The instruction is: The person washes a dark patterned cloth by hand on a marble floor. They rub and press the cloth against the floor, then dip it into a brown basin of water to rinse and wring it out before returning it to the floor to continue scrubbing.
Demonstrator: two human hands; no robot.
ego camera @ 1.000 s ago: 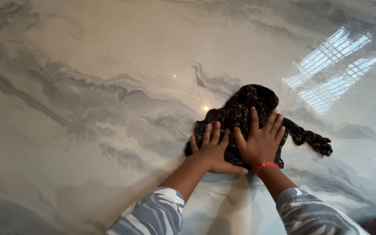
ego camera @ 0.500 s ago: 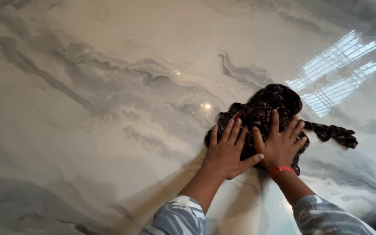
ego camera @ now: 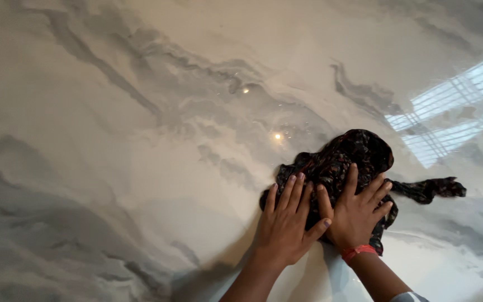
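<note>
Pressed flat on a dark patterned cloth with both hands, palms down and fingers spread, gripping nothing. Left hand lay on the near-left edge of the cloth, its thumb reaching toward the right hand, just beside it and likewise splayed over the cloth's near side. Red band circled the right wrist. Cloth sat bunched on a glossy grey-and-white marbled surface, one thin tail trailing out to the right of the bunch, away from both hands. Window glare shone on the surface beyond and to the right of the cloth.

Judged as a wiping or rubbing pass across the surface. To be done well: weight kept even through both palms so the bunch moved as one; fingers kept wide to hold the cloth from rolling; loose tail tucked under the bunch, since likely to drag and leave streaks; strokes overlapped, working outward from the cloth.
</note>
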